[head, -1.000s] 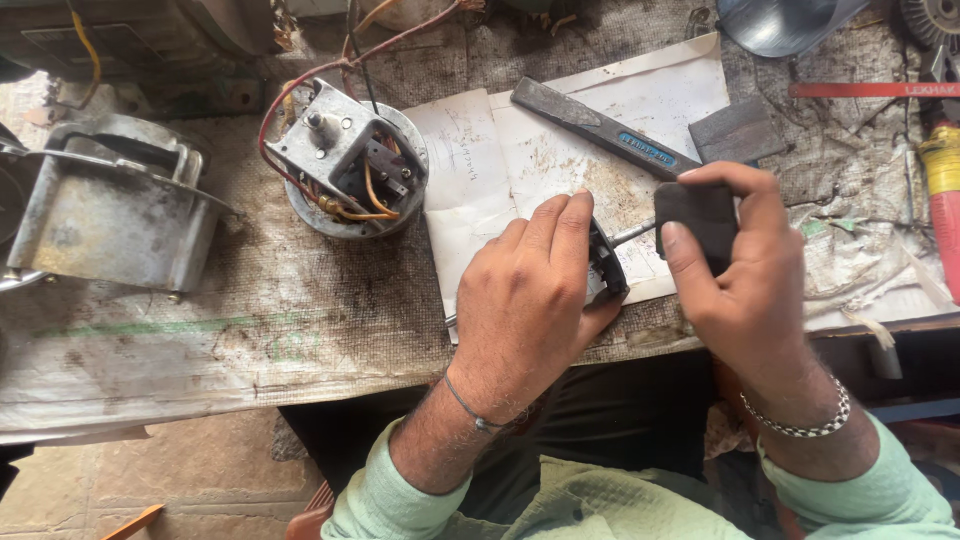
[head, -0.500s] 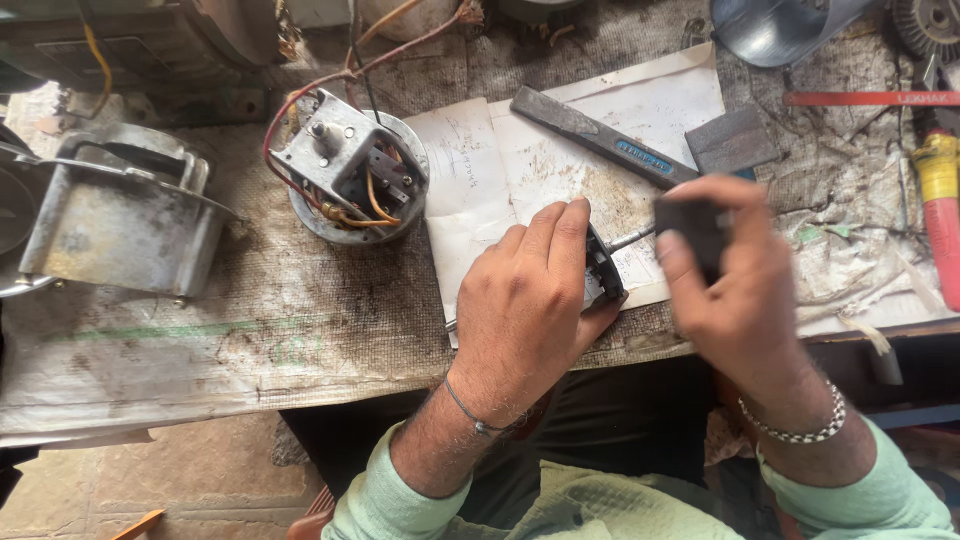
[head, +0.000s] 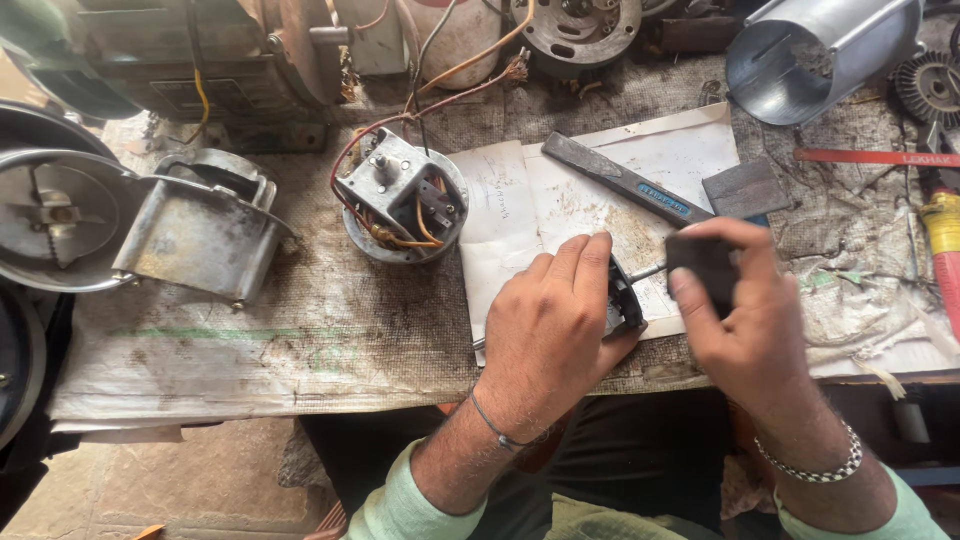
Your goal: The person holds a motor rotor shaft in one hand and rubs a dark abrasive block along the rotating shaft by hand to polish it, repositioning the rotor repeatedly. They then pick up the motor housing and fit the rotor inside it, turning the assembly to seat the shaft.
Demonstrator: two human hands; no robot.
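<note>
Lower now, right hand (head: 745, 320) fingers grip a dark block (head: 702, 268); left hand (head: 555, 335) clasps a black part (head: 625, 300).

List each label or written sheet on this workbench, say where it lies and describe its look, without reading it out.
Blue oval label: on the dark flat file.
Written paper sheets: middle of bench, whitish, stained.
Red strip with pale lettering: right edge.
</note>
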